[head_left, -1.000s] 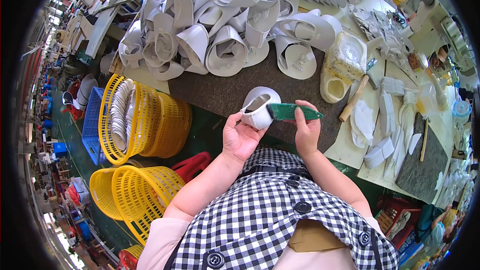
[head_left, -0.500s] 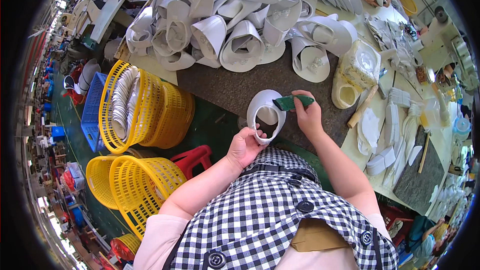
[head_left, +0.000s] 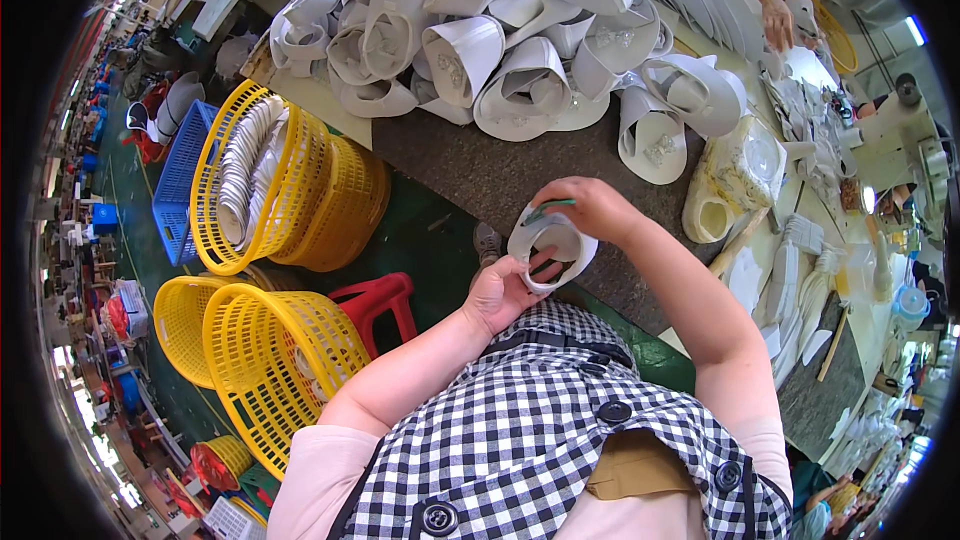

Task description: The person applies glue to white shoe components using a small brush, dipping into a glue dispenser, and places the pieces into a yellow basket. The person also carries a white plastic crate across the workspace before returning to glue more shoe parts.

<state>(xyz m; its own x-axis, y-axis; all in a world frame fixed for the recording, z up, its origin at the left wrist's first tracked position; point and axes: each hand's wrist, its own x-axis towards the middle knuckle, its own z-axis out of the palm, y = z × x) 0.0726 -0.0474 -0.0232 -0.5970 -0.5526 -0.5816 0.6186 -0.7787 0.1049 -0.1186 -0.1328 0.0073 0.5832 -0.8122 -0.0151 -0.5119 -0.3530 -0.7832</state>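
A white sun visor (head_left: 575, 240) is held at its near edge by my left hand (head_left: 503, 295), whose fingers reach into its opening. Over the far rim, my right hand (head_left: 588, 206) grips a green flat-handled tool (head_left: 548, 206). Part of the tool is hidden by the hand, and its working end lies against or just above the visor's upper left surface; I cannot tell which. Beyond the visor is the dark work surface (head_left: 430, 155). A large heap of similar white visors (head_left: 463, 55), some with clear glittery decoration, covers the far part of the table.
To the right stands a crusted whitish container (head_left: 710, 218). White strips (head_left: 785, 285) and a wooden stick (head_left: 833, 343) lie farther right. Yellow baskets (head_left: 318, 202), a blue crate (head_left: 183, 175) and a red stool (head_left: 382, 302) are at left. A co-worker's hand (head_left: 777, 22) works at the far right.
My right hand has moved left over the visor, turning so that its back covers part of the green tool. The visor has tipped in my left hand. The view has shifted slightly.
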